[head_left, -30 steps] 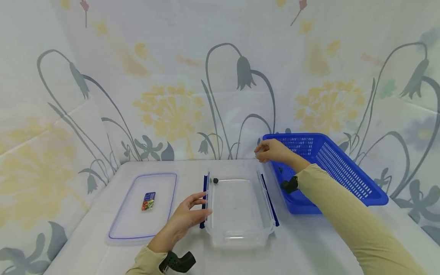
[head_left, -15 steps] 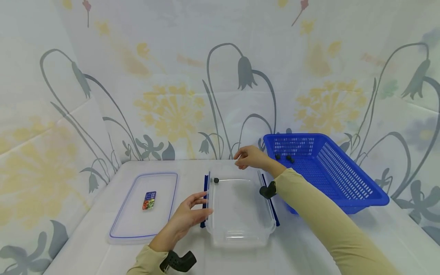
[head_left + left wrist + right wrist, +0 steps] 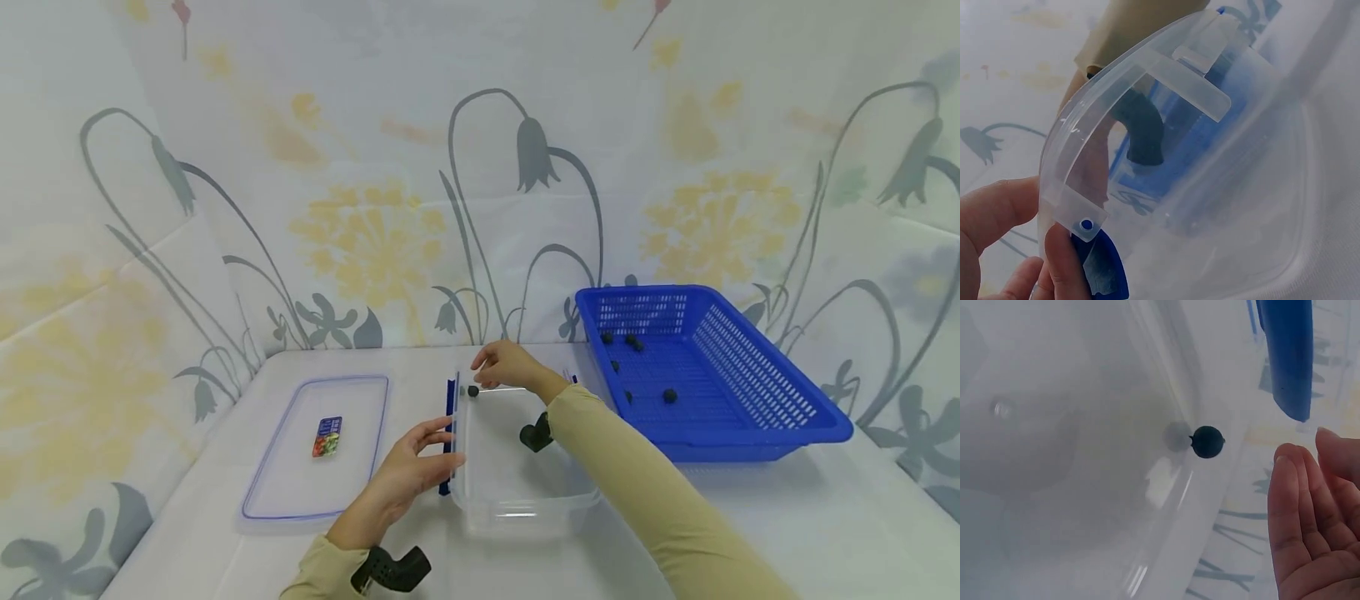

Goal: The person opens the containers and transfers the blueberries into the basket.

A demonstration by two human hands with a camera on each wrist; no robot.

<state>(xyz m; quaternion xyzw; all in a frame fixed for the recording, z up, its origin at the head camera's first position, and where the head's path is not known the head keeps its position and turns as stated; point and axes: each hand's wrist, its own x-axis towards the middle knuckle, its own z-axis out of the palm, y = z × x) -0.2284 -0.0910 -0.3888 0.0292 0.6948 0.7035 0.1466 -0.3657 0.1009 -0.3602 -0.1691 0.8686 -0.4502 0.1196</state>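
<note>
A clear plastic storage box with blue side clips stands in the middle. My left hand holds its left wall, and the left wrist view shows fingers on both sides of the rim beside a blue clip. Over the box's back left corner hovers my right hand, fingers bent toward the thumb; whether something lies hidden between the fingertips cannot be seen. Just below it, inside that corner, is a small dark round berry-like ball. Its reflection shows in the wall.
A blue perforated basket at the right has several of the dark balls inside. At the left lies a clear lid with a blue seal and a colourful label. A patterned cloth hangs behind the table.
My right hand has moved left from the basket's edge to above the box's back left corner, uncovering balls in the basket. The left hand keeps its hold on the box.
</note>
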